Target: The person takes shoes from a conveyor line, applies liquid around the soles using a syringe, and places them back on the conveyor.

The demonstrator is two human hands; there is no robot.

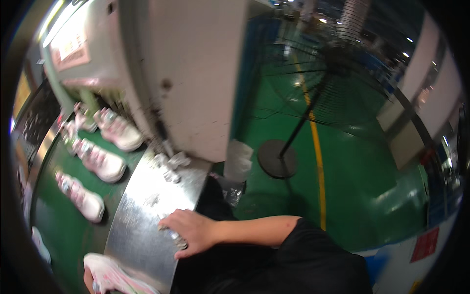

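Observation:
My right hand [193, 231] rests at the edge of a metal-topped bench [139, 220], its arm reaching in from the right out of a black sleeve. Its fingers are curled round a crumpled, shiny whitish wad [177, 239], perhaps paper or film. In the lower left corner my left hand [88, 281] shows only partly, its fingers against the side of a white-and-pink sneaker [110, 272]. That shoe lies over the near end of the bench, cut off by the lower edge of the view.
Several similar sneakers [100, 159] stand on a green conveyor belt [63, 235] left of the bench. Crumpled scraps [171, 164] lie at the bench's far end, beside a machine housing [196, 73]. A pedestal fan [277, 158] and a whitish bag [238, 159] stand on the green floor.

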